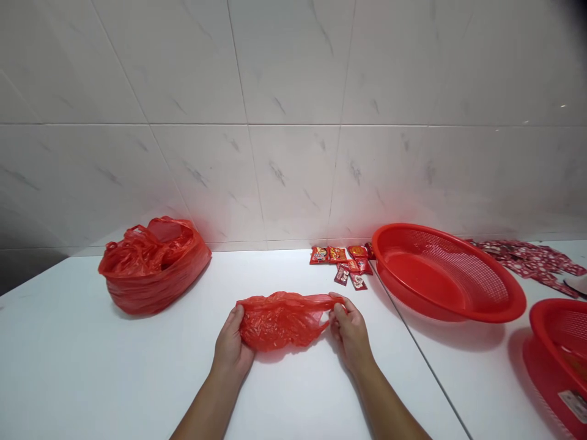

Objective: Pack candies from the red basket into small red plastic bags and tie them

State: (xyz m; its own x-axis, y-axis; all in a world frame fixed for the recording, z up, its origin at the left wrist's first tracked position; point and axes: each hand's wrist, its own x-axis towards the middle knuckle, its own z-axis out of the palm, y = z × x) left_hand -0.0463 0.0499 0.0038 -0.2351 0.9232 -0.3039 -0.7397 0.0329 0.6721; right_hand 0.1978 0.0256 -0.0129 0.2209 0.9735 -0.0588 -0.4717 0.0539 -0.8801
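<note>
A crumpled red plastic bag (282,321) is stretched sideways between my two hands, just above the white tabletop. My left hand (233,342) grips its left end, thumb on top. At the other end my right hand (351,333) pinches the bag's handle, and a gap shows in the plastic beside the fingers. Whether anything lies inside the bag cannot be made out. Farther left, a larger red plastic bag (156,293) sits open on the table, stuffed with more crumpled red plastic.
Several small red snack packets (337,255) lie by the wall. A red plastic basket (440,287) rests tilted at the right, with a second red basket (545,360) nearer me. Patterned red packets (527,260) are spread behind them. A seam (426,360) crosses the white table (114,379).
</note>
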